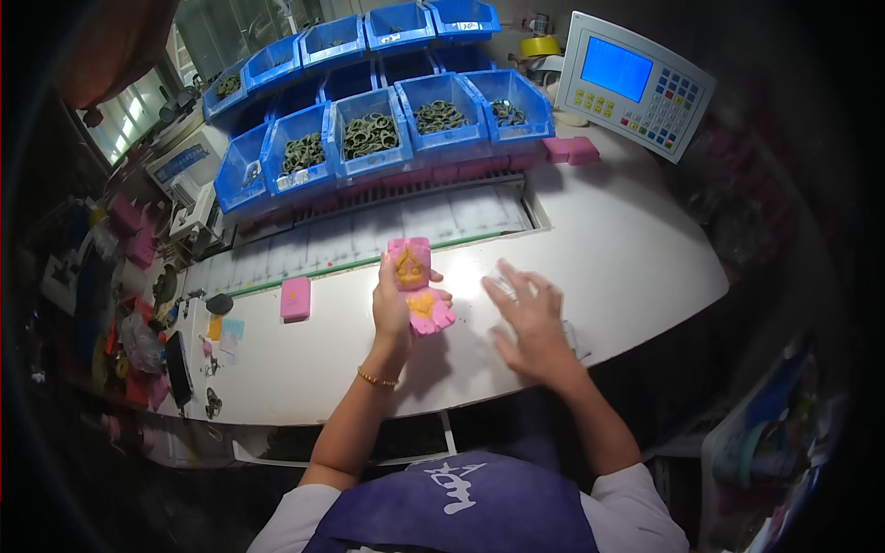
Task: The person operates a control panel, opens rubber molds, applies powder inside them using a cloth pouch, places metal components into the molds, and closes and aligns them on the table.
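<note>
In my left hand (395,311) is a pink rubber mould (409,251), held upright above the white worktable with the fingers closed round its left side and back. The mould is folded open, and an orange-yellow pattern shows on the inner face of both its upper and lower parts. To its right, my right hand (530,323) hovers over the table, fingers spread and slightly blurred by motion. Nothing shows between those fingers. Beside my right wrist lies a small pale object (575,339), partly hidden. A closed pink mould block (296,299) rests on the table left of my left hand.
Blue bins (371,138) holding many metal rings stand in tiers at the back. A control panel (636,83) with a blue screen is at the back right. Another pink block (572,150) lies below it. Small tools and a dark phone-like slab (179,369) crowd the table's left end.
</note>
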The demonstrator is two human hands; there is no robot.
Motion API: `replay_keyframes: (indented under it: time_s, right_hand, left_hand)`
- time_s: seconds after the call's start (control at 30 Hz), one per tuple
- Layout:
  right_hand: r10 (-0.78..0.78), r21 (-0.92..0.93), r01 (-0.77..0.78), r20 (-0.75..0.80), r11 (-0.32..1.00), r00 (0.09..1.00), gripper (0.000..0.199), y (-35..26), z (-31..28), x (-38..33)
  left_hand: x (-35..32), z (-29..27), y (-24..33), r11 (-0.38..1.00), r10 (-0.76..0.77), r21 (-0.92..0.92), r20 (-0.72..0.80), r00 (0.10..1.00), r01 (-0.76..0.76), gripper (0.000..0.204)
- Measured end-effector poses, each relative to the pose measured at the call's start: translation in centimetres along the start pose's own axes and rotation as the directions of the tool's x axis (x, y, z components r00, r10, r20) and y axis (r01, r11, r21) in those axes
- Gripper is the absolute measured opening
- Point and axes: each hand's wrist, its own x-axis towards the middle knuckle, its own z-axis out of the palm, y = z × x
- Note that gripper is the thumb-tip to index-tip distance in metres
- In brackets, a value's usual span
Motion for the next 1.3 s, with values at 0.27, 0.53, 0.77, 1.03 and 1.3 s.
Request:
replay_keyframes:
  time_s: [0.27, 0.53, 0.77, 1.03, 1.3]
  right_hand:
    - [0.155, 0.687, 0.044, -0.225, 0.726, 0.962, 0.049, -2.4, 3.4, 0.8]
    - [0.208, 0.804, -0.186, 0.08, 0.565, 0.975, 0.036, -1.6, 2.7, 0.5]
    - [0.202, 0.87, -0.287, 0.222, 0.4, 0.954, 0.027, -1.4, 2.6, 0.3]
    - [0.273, 0.913, -0.215, 0.122, 0.347, 0.954, 0.021, -1.2, 3.3, -0.4]
    - [0.334, 0.911, -0.374, 0.304, 0.172, 0.893, 0.014, -1.2, 5.6, -0.7]
  left_hand:
    - [-4.7, 0.9, -1.3, 0.993, -0.116, 0.026, 0.318, 0.941, 0.114, 0.062]
    - [-4.3, -1.2, -1.1, 0.842, 0.103, 0.426, 0.473, 0.875, -0.33, 0.046]
    - [-5.1, -0.8, -1.4, 0.89, 0.216, 0.293, 0.407, 0.888, -0.351, 0.028]
    - [-4.8, 0.1, -1.1, 0.864, 0.277, 0.276, 0.44, 0.855, -0.421, 0.023]
    - [-4.6, -0.8, -2.6, 0.922, 0.169, 0.294, 0.278, 0.946, -0.251, 0.022]
